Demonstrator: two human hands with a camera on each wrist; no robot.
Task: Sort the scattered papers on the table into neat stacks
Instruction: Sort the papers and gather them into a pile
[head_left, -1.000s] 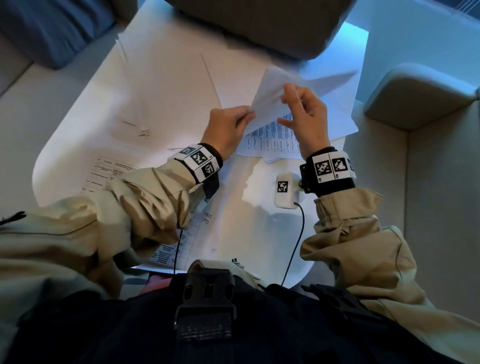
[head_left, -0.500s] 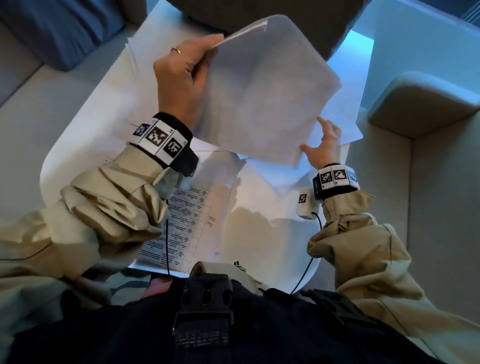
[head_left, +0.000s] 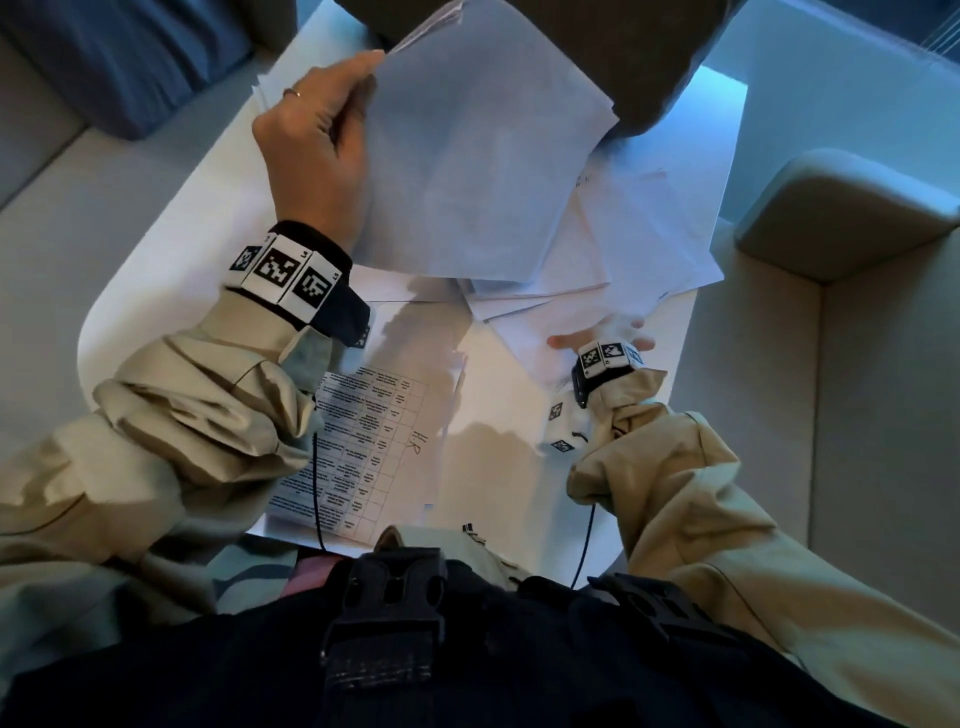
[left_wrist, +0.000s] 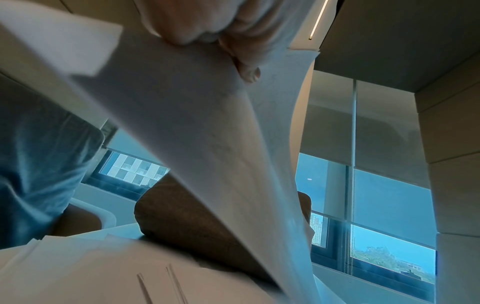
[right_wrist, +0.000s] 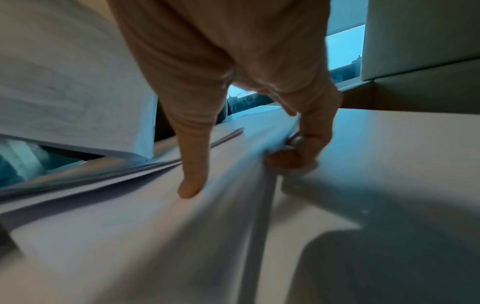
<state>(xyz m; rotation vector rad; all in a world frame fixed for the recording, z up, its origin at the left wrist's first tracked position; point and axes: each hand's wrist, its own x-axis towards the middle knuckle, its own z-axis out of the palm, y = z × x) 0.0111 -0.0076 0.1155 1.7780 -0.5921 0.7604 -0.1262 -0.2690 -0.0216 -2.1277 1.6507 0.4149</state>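
My left hand (head_left: 332, 130) holds a bundle of white sheets (head_left: 478, 156) raised above the white table (head_left: 156, 291), gripping its left edge. In the left wrist view the fingers (left_wrist: 207, 30) pinch the sheets (left_wrist: 194, 133) from above. My right hand (head_left: 602, 332) is low at the table's right side, on a fan of loose sheets (head_left: 649, 234). Its thumb (right_wrist: 192, 181) presses on top while the fingers (right_wrist: 306, 139) curl under a sheet edge; the view is blurred. A printed table sheet (head_left: 363, 441) lies near me, partly under my left sleeve.
A brown cushion (head_left: 649, 52) stands at the table's far end, a blue one (head_left: 130, 52) at the far left. A grey armrest (head_left: 841, 208) sits close to the right. The table's right edge (head_left: 685, 364) runs beside my right hand.
The left hand lifted the bundle up and leftward off the table. The right hand let go of it and dropped to the loose sheets at the right edge.
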